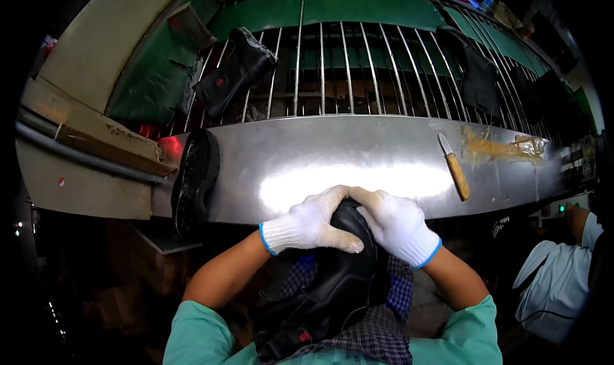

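Observation:
A black leather boot (pixel 332 278) lies across my lap, its toe up against the front edge of the metal bench and its shaft toward my body. My left hand (pixel 312 225), in a white knit glove with a blue cuff, is wrapped over the left side of the toe. On the other side my right hand (pixel 398 224), gloved the same way, presses the toe with its fingers curled over it. The fingertips of both hands meet at the front of the boot. My palms hide part of the toe.
On the bench (pixel 332 141) lie a wooden-handled knife (pixel 456 173) at right and a black sole (pixel 195 179) at left, overhanging the edge. Beyond, metal bars (pixel 348 71) carry a black boot (pixel 233 74) and another dark boot (pixel 478 77). A person's pale sleeve (pixel 556 269) shows at far right.

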{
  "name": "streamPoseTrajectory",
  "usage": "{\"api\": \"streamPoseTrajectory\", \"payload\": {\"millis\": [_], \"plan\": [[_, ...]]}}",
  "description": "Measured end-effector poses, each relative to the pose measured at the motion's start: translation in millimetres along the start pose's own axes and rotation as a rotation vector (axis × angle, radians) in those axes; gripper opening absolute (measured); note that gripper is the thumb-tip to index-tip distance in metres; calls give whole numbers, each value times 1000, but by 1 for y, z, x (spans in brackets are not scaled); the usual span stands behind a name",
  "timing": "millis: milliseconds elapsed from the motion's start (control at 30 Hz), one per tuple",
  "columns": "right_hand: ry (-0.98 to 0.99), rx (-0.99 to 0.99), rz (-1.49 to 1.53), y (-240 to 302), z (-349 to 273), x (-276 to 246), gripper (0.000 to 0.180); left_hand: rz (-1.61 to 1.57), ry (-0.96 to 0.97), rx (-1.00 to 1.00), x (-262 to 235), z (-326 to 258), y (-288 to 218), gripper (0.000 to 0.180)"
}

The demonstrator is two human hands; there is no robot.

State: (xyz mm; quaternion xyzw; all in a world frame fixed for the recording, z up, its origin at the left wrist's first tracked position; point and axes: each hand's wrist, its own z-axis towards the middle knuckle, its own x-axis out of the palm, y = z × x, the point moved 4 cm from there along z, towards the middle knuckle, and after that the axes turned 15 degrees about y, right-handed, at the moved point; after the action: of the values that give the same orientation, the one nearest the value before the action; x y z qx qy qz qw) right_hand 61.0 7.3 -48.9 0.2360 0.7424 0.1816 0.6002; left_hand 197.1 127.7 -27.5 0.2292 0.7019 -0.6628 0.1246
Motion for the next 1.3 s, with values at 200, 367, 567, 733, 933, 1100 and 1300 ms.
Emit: {"api": "streamPoseTrajectory", "payload": {"millis": [200, 367, 567, 733, 933, 1100, 1300], "plan": [[53, 120, 330, -13, 16, -3, 34, 164, -69, -36, -3, 2, -15, 67], [15, -9, 337, 7, -18, -15, 36, 218, -113, -20, 10, -7, 0, 75], [92, 10, 202, 17, -27, -14, 49, 333, -112, -132, 17, -16, 19, 80], [63, -9, 156, 19, -36, -7, 53, 196, -152, -110, 28, -20, 27, 75], [-47, 9, 313, -1, -22, 7, 58, -40, 39, -43, 10, -10, -13, 57], [-12, 117, 448, -2, -21, 9, 61, -279, -109, 39, 25, -13, 4, 57], [-88, -90, 192, 17, -28, -5, 55, -134, -149, -179, 31, -25, 19, 68]]}}
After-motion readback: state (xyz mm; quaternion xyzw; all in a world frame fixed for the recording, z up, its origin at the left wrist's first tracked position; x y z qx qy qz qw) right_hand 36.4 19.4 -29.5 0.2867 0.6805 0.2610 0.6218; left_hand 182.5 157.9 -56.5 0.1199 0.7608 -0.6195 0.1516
